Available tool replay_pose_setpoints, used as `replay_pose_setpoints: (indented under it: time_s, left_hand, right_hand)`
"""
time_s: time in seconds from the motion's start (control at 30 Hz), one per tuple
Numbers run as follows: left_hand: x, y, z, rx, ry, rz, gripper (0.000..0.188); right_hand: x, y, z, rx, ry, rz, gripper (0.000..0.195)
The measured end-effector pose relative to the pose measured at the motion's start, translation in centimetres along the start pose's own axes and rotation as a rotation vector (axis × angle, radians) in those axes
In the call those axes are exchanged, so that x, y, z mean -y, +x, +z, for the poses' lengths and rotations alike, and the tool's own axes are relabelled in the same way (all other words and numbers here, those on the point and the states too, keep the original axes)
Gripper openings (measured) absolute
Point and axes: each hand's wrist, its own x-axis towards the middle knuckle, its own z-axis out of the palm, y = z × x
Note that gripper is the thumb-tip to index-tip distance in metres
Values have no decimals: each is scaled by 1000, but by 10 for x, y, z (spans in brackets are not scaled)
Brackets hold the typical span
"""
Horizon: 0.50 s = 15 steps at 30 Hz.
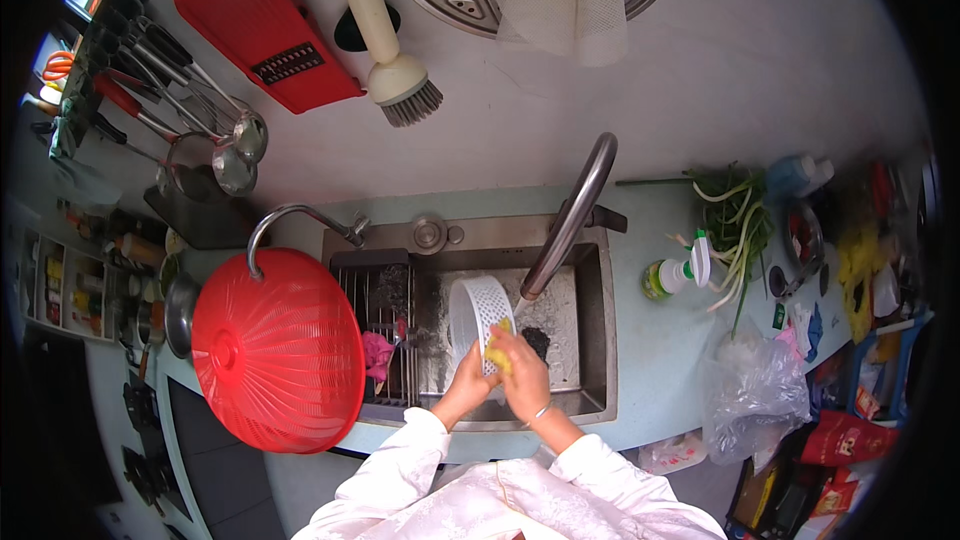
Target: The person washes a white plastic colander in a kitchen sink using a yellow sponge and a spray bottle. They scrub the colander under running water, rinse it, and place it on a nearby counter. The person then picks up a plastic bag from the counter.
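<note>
A white perforated plastic basket (471, 307) is tipped on its side above the stainless steel sink (592, 345). My left hand (470, 377) grips its near edge. In my right hand (525, 376) is a yellow sponge (498, 351), pressed against the basket's holed wall. Water runs from the curved faucet (570, 217) just right of the basket. Below, on the wet sink floor, a dark scouring pad (536, 343) shows partly behind my right hand.
A large red colander (277, 352) stands left, over part of a wire rack (411, 367) holding a pink cloth (376, 355). On the right counter are a spray bottle (675, 274), green onions (731, 225) and a clear plastic bag (754, 390). A brush (405, 90) and red grater (262, 30) hang on the wall.
</note>
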Motion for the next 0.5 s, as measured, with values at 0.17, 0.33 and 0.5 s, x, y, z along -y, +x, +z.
replay_pose_setpoints:
  time_s: [0.17, 0.33, 0.5]
  left_hand:
    - [15, -36, -11, 384, 507, 178, 54]
    - [-12, -17, -2, 57, -109, -100, 58]
    - [11, -13, -4, 102, -28, -26, 53]
  right_hand:
    - [-31, 52, -29, 143, 71, 444, 25]
    - [-14, 10, -10, 44, 118, 218, 27]
    - [-9, 5, -10, 61, -36, 79, 25]
